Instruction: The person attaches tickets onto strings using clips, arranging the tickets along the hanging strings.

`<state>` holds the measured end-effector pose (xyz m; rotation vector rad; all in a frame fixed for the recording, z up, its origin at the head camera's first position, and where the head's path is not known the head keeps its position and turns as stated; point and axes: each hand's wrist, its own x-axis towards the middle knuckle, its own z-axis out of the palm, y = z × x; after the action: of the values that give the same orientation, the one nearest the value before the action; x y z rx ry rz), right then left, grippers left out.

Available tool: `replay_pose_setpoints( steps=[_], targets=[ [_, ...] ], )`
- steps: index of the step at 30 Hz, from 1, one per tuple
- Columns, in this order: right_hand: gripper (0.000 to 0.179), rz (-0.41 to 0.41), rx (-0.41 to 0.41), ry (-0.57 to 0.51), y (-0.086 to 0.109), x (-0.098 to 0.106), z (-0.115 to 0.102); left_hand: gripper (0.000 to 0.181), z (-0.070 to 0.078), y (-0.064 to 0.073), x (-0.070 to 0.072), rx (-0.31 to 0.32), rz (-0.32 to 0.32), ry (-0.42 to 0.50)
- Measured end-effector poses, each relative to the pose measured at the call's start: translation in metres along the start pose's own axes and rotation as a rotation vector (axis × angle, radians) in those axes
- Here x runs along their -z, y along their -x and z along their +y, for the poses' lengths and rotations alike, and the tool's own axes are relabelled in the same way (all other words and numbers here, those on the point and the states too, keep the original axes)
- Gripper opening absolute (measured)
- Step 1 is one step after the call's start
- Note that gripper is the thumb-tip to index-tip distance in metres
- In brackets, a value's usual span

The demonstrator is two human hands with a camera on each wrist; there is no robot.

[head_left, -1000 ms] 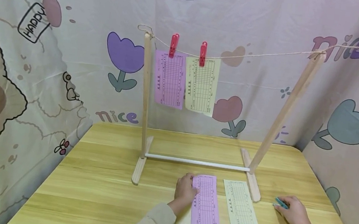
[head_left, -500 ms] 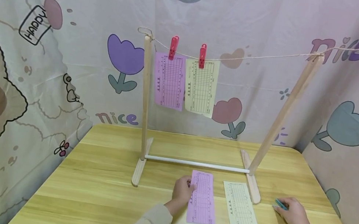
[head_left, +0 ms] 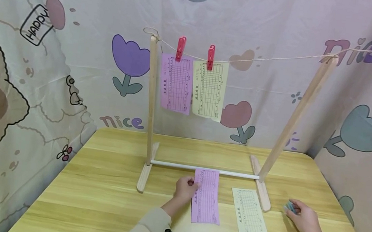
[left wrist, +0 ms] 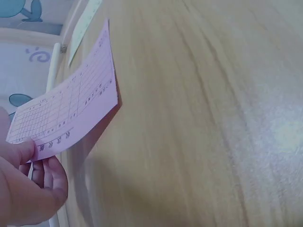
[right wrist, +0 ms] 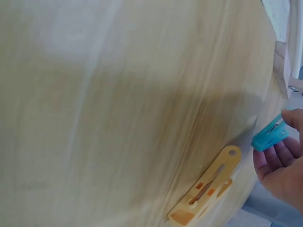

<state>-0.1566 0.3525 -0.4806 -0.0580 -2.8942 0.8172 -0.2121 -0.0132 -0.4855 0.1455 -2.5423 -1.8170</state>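
Note:
My left hand (head_left: 185, 190) pinches the left edge of a purple printed paper slip (head_left: 206, 200) between thumb and fingers. In the left wrist view the slip bows, its near part lifted off the wood and its lower corner close to the tabletop. At the right, my right hand (head_left: 305, 217) holds a teal clothespin (right wrist: 269, 135) between thumb and fingertips, just above the table. A yellow clothespin (right wrist: 203, 189) lies beside that hand, mostly covered by the forearm in the head view. Between the hands, a pale yellow slip (head_left: 251, 217) lies flat.
A wooden stand with a left post (head_left: 150, 100), a right post (head_left: 300, 113) and a white crossbar (head_left: 180, 165) spans the table's back. From its string (head_left: 275, 59) hang a purple slip (head_left: 176, 88) and a yellow slip (head_left: 208, 91), each under a red clothespin (head_left: 211, 57).
My left hand has drawn the purple slip left and away from me, lifting it so its top overlaps the crossbar. The right hand has turned the teal clothespin slightly, staying in place.

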Motion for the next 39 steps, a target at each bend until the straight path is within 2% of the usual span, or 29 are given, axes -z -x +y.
replay_pose_setpoints(
  steps=[6, 10, 17, 25, 39],
  targets=[
    [0.038, 0.077, 0.035, -0.043, -0.001, 0.000, -0.006, 0.012, 0.001, -0.003, 0.006, -0.010, -0.070, 0.028],
    [0.041, 0.085, 0.016, -0.058, -0.003, 0.004, -0.011, 0.012, 0.003, -0.004, 0.009, -0.043, -0.102, 0.033],
    [0.039, 0.126, 0.026, -0.102, -0.003, 0.009, -0.022, 0.016, 0.006, -0.006, 0.015, -0.066, -0.103, 0.047],
    [0.037, 0.145, 0.054, -0.160, -0.003, 0.013, -0.036, 0.017, 0.008, -0.008, 0.022, -0.057, -0.101, 0.054],
    [0.030, 0.194, 0.136, -0.204, -0.014, 0.022, -0.068, 0.020, 0.031, -0.010, 0.033, -0.078, -0.105, 0.093]
  ],
)
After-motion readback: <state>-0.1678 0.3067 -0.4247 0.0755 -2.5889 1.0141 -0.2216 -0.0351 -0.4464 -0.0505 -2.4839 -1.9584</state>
